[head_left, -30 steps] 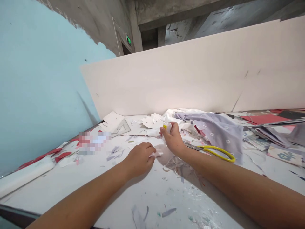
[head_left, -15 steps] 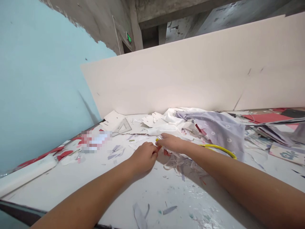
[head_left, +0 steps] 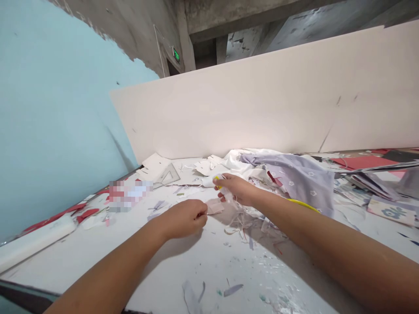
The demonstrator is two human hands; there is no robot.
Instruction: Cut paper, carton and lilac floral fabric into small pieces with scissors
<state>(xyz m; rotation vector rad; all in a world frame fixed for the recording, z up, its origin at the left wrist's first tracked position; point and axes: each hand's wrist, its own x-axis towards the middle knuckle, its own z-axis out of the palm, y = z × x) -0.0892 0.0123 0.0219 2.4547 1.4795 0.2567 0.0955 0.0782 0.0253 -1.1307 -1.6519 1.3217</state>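
Note:
My left hand [head_left: 188, 218] is closed in a pinch low over the white tabletop [head_left: 170, 266]. A small pale pink piece of paper [head_left: 215, 207] sticks out from its fingertips. Just to the right and farther back, my right hand [head_left: 236, 188] grips a small white tube with a yellow band [head_left: 217, 182]; its exact kind is hard to make out. Thin paper shreds [head_left: 240, 220] lie beneath the right hand and wrist.
A lilac flowered cloth [head_left: 294, 174] lies bunched behind my right arm, a yellow cord [head_left: 304, 204] beside it. A clear set square [head_left: 168, 175] rests at the back. A white roll [head_left: 39, 235] lies left, red sheets [head_left: 363, 163] far right. A pale board [head_left: 245, 109] stands behind.
My hands have moved apart: the left drew back to the left, the right lifted slightly. The pale pink paper and the tube's yellow band now show more clearly.

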